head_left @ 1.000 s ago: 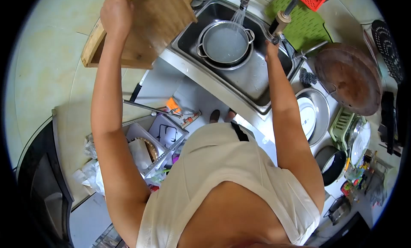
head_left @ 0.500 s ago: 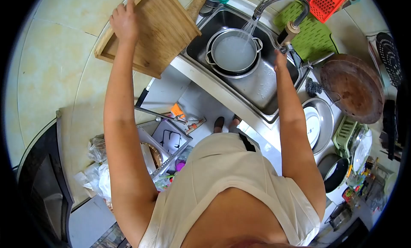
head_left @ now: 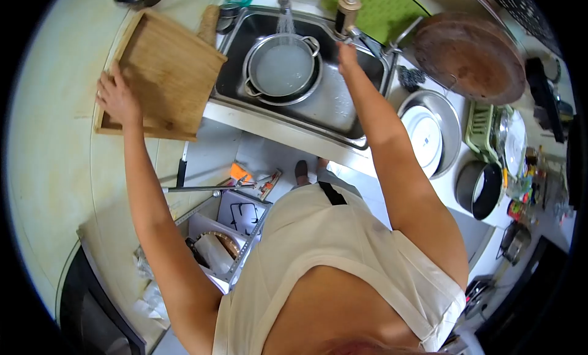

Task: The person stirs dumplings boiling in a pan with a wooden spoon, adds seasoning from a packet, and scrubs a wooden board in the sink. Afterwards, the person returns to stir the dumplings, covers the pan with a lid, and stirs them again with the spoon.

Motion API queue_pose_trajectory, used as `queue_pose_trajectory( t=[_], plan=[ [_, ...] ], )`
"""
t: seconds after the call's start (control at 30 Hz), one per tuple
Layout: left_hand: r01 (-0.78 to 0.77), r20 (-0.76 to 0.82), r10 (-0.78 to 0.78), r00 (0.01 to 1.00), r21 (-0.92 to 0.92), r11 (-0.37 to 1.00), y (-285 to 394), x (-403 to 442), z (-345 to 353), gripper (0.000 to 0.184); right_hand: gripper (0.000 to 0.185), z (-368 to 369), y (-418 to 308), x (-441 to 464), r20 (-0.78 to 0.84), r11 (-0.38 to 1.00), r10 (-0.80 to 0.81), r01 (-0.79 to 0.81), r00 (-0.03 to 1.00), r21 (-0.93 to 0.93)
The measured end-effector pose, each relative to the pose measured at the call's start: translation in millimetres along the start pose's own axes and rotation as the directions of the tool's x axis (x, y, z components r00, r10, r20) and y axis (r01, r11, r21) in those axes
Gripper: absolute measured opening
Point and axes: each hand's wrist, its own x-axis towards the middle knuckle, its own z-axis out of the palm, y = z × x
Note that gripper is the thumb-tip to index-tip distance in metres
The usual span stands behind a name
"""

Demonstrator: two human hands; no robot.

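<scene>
My left hand [head_left: 119, 99] lies over the left rim of a wooden tray [head_left: 168, 79], its fingers spread apart. The tray sits on the counter, its right corner against the sink [head_left: 343, 104]. At the base of the faucet [head_left: 348, 15], my right hand [head_left: 347, 58] is closed around the faucet handle [head_left: 350, 36], which its fingers partly hide. Water streams from the spout [head_left: 285, 1] into a two-handled metal pot [head_left: 252, 88] of cloudy water. This pot rests inside a larger metal bowl [head_left: 300, 99] in the sink.
Right of the sink stand a dark scrubber [head_left: 410, 78], a large brown round lid [head_left: 468, 61], a metal basin [head_left: 450, 113] with white plates [head_left: 422, 137], and a black pot [head_left: 478, 189]. A green mat [head_left: 373, 12] lies behind. An open drawer [head_left: 214, 223] juts out below the tray.
My view has turned, shifting the sink and tray left and the tray lower in view. My left hand sits lower along the tray's rim. The right hand stays at the faucet handle; water keeps running.
</scene>
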Motion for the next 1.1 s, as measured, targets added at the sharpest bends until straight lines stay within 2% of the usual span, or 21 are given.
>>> queue_pose_trajectory(
  t=[0.07,0.1,0.13,0.17,0.2,0.23,0.27,0.3,0.37,0.43,0.5,0.53,0.6,0.63,0.73,0.83,0.9,1.0,1.03,1.07,1.1],
  plan=[
    [-0.041,0.118,0.019,0.993,0.186,0.982,-1.3,-4.3,0.1,0.070,0.068,4.0,-1.4,-8.8,0.049,1.000,-0.026,0.027,0.998,-0.003],
    [-0.045,0.081,0.035,0.996,0.122,0.991,-5.0,-6.1,7.2,0.072,0.068,10.6,11.3,5.1,0.028,0.999,-0.013,0.012,1.000,0.038],
    [0.014,0.042,-0.012,0.999,-0.037,0.999,-1.4,-7.3,7.0,0.059,0.069,5.1,-3.8,-14.1,0.068,0.999,-0.003,0.000,0.998,0.051],
    [-0.001,0.053,0.001,0.999,0.015,1.000,-4.4,-6.6,11.1,0.058,0.068,6.6,-8.5,-24.1,0.024,0.997,-0.008,0.006,1.000,0.083],
    [-0.022,0.064,0.018,0.998,0.062,0.998,-9.1,-5.9,17.3,0.058,0.067,2.5,-5.0,-19.4,0.096,0.995,-0.053,0.044,0.994,0.089],
    [-0.023,0.039,0.022,0.999,0.032,0.999,-10.5,-3.1,20.1,0.057,0.067,-1.9,-11.1,-32.2,0.082,0.997,-0.050,0.045,0.995,0.058],
    [-0.030,0.021,0.030,0.999,0.009,1.000,-12.7,0.4,22.5,0.057,0.078,-1.6,-7.6,-37.4,0.003,0.980,-0.187,0.187,0.982,-0.068],
    [-0.037,0.004,0.037,0.999,-0.014,0.999,-14.6,4.1,24.1,0.057,0.080,-2.3,8.8,-31.0,0.097,0.985,-0.174,0.174,0.980,0.003],
    [-0.064,0.000,0.064,0.998,0.021,0.998,-20.0,10.8,26.7,0.057,0.088,-14.5,-3.3,-71.0,0.141,0.933,-0.240,0.268,0.960,-0.241],
    [-0.077,0.020,0.075,0.997,0.079,0.994,-26.4,12.0,29.9,0.056,0.089,-20.5,11.1,-98.2,0.182,0.933,-0.245,0.283,0.952,-0.221],
    [-0.093,0.023,0.091,0.996,0.095,0.991,-34.0,14.0,43.8,0.055,0.079,-28.6,33.1,-118.9,0.232,0.908,-0.281,0.336,0.931,-0.251],
    [-0.104,0.014,0.103,0.995,0.102,0.989,-34.9,14.4,51.7,0.054,0.076,-44.3,14.2,-155.6,0.275,0.854,-0.227,0.326,0.934,-0.405],
    [-0.149,0.088,0.137,0.987,0.154,0.977,-31.0,18.8,33.2,0.052,0.071,-58.6,38.1,-174.6,0.310,0.818,-0.276,0.392,0.910,-0.420],
    [-0.152,0.082,0.141,0.987,0.140,0.979,-31.2,19.9,36.9,0.051,0.065,-66.0,43.0,-188.0,0.324,0.735,-0.336,0.461,0.884,-0.496],
    [-0.153,0.039,0.149,0.988,0.142,0.978,-37.2,23.2,49.1,0.049,0.060,-104.5,45.9,-232.8,0.414,0.781,-0.228,0.420,0.881,-0.463],
    [-0.144,-0.051,0.155,0.987,0.173,0.974,-40.7,26.5,52.6,0.047,0.058,-135.5,66.8,-250.5,0.405,0.727,-0.265,0.457,0.875,-0.512],
    [-0.132,-0.062,0.143,0.988,0.159,0.978,-37.8,29.4,51.0,0.046,0.056,-158.8,72.1,-262.8,0.369,0.731,-0.249,0.424,0.895,-0.535],
    [-0.177,-0.142,0.199,0.970,0.154,0.972,-37.1,26.9,35.9,0.032,0.051,-193.9,82.0,-274.7,0.294,0.752,-0.220,0.354,0.930,-0.556],
    [-0.180,-0.135,0.180,0.974,0.009,0.984,-38.2,29.6,37.8,0.025,0.049,-204.9,86.7,-274.9,0.270,0.754,-0.203,0.326,0.941,-0.570],
    [-0.171,-0.122,0.157,0.980,-0.116,0.978,-38.7,34.0,47.6,0.025,0.043,-216.6,94.2,-271.5,0.265,0.841,-0.159,0.271,0.951,-0.467],
    [-0.285,-0.196,0.220,0.956,-0.422,0.860,-46.7,36.2,76.0,0.030,0.038,-231.6,118.5,-258.1,0.286,0.861,-0.228,0.330,0.931,-0.387]
  ],
)
